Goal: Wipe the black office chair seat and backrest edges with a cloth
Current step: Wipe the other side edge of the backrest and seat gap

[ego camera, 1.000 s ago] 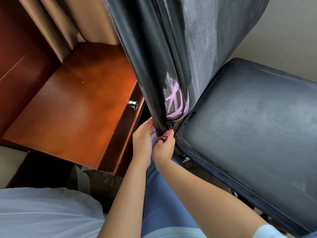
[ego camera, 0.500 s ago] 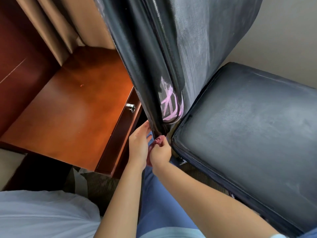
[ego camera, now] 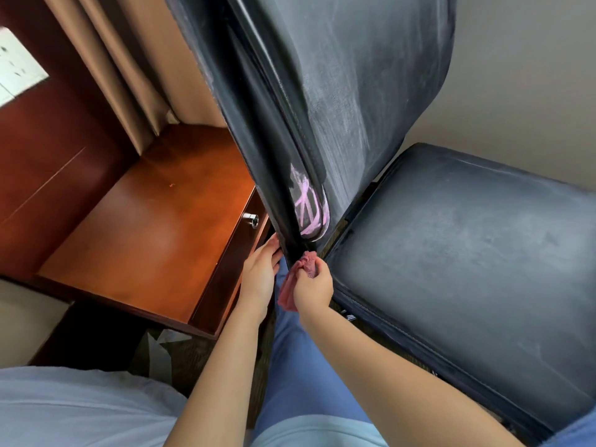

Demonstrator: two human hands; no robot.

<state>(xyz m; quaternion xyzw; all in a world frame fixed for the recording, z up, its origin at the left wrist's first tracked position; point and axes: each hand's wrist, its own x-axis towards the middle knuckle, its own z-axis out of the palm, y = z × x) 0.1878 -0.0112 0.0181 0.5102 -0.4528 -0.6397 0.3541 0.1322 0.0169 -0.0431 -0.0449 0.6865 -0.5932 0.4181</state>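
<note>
Your right hand (ego camera: 312,285) pinches a crumpled pink cloth (ego camera: 301,269) against the smooth black backrest (ego camera: 338,91) bottom edge; your left hand (ego camera: 259,272), fingers straight, braces that edge beside the dusty padded seat (ego camera: 467,253).

1. The right hand (ego camera: 312,287) pinches a pink cloth (ego camera: 298,279) against the backrest (ego camera: 338,91) bottom edge.
2. The left hand (ego camera: 259,274) touches that edge with straight fingers.
3. The dusty seat (ego camera: 467,253) lies right of both hands.
</note>
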